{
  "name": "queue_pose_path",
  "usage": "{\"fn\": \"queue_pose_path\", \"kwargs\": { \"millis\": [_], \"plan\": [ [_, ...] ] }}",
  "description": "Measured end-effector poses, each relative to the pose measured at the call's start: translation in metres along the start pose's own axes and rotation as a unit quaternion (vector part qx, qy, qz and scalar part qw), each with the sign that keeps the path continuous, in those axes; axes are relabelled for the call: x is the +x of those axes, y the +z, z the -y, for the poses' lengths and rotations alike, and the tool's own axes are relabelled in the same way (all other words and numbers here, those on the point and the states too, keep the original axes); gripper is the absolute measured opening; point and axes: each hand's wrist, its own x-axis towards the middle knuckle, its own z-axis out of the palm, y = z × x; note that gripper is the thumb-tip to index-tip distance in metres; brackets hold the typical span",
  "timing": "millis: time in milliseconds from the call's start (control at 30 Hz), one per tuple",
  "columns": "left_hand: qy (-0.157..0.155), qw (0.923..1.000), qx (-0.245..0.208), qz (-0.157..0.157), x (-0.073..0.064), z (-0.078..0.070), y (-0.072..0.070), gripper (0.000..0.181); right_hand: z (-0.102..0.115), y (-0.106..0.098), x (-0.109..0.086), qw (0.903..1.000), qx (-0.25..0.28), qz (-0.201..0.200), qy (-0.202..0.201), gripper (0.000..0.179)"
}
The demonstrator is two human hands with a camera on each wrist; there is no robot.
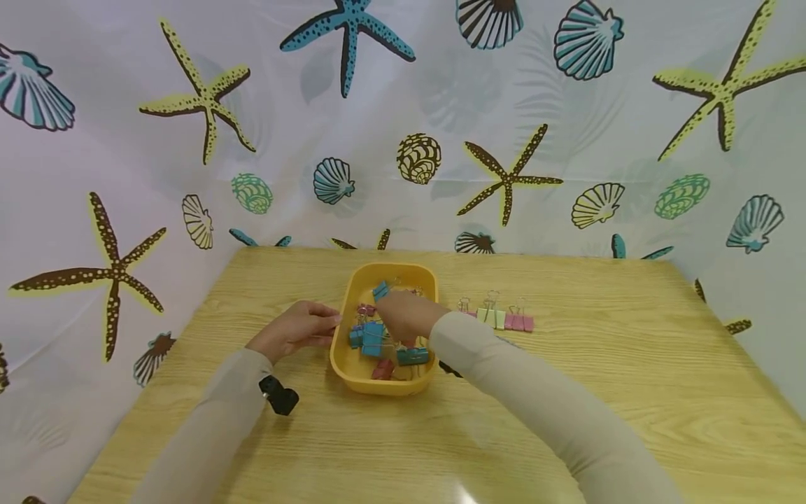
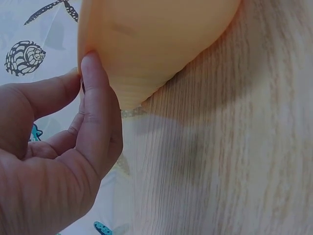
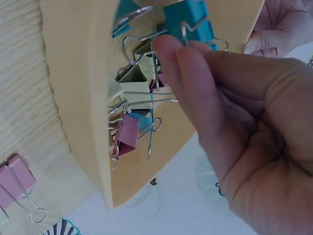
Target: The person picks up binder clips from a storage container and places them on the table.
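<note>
A yellow plastic bin holds several binder clips in blue, pink, green and pale yellow. My left hand pinches the bin's left rim, thumb and fingers on either side of the wall in the left wrist view. Reaching down into the bin, my right hand has its fingers curled. In the right wrist view its fingertips meet at the wire handle of a blue binder clip. Pale yellow clips and a pink clip lie deeper in the bin. The right hand hides some clips in the head view.
Right of the bin, a row of pink clips and a pale yellow clip stands on the wooden table. A patterned curtain hangs along the table's back and sides.
</note>
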Motion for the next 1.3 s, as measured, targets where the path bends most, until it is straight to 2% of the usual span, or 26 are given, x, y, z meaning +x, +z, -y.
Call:
{"fn": "queue_pose_path", "kwargs": {
  "millis": [167, 400, 667, 900, 1100, 1300],
  "plan": [
    [0.000, 1.0000, -0.002, 0.001, 0.001, 0.001, -0.001, 0.047, -0.003, -0.005, -0.010, 0.9989, 0.010, -0.021, -0.042, 0.049],
    [0.002, 1.0000, -0.006, 0.005, 0.000, 0.002, -0.004, 0.047, -0.008, -0.011, -0.017, 0.9962, 0.030, -0.044, -0.069, 0.054],
    [0.002, 0.9998, -0.019, 0.006, -0.002, -0.001, -0.003, 0.044, -0.018, -0.018, -0.024, 0.9862, 0.073, -0.089, -0.119, 0.050],
    [-0.007, 0.9999, -0.016, 0.002, -0.003, 0.000, 0.000, 0.043, -0.028, -0.014, -0.031, 0.9746, 0.078, -0.146, -0.151, 0.039],
    [-0.001, 0.9998, -0.018, 0.006, 0.000, -0.001, 0.004, 0.043, -0.033, -0.012, -0.040, 0.9681, 0.072, -0.196, -0.139, 0.030],
    [-0.005, 1.0000, -0.007, -0.003, -0.001, 0.000, -0.002, 0.041, -0.027, -0.013, -0.044, 0.9672, 0.080, -0.206, -0.125, 0.017]
  ]
}}
